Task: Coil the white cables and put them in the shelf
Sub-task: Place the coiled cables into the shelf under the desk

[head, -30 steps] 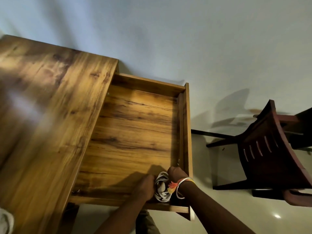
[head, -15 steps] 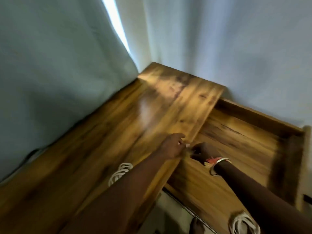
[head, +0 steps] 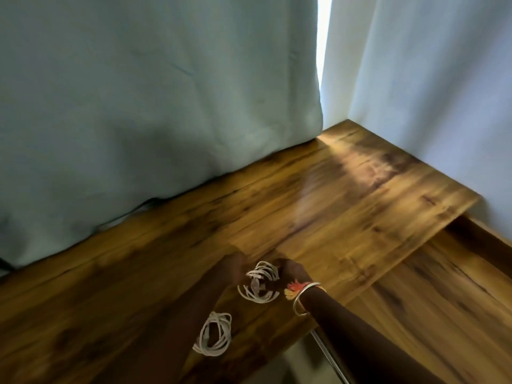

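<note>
My view swings left from the open shelf (head: 443,306) to the tabletop (head: 332,203). Both hands leave the shelf: the left hand (head: 235,270) and right hand (head: 293,273) now take grip of a coiled white cable (head: 259,282) on the tabletop.

Brown wood-grain desktop (head: 318,206) spreads under and beyond fingers, glossy glare patch far past fingertips toward corner. Pale blue-grey fabric curtain (head: 155,106) hangs well beyond fingers, lower hem touching desktop's far edge. Bright vertical light gap (head: 323,51) beside curtain, up and right of fingers. Plain white wall (head: 443,92) far right of fingers. Thin metal rail (head: 329,353) below desktop edge, nearer than fingers, blurred.
</note>
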